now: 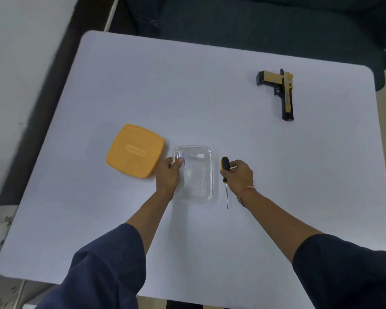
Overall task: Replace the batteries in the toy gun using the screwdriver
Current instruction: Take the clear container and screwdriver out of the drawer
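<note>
Head view: right hand apparently pinches screwdriver handle.

The raised mark on the orange lid is unreadable.

Soft even light, faint shadows, blurred edges
</note>
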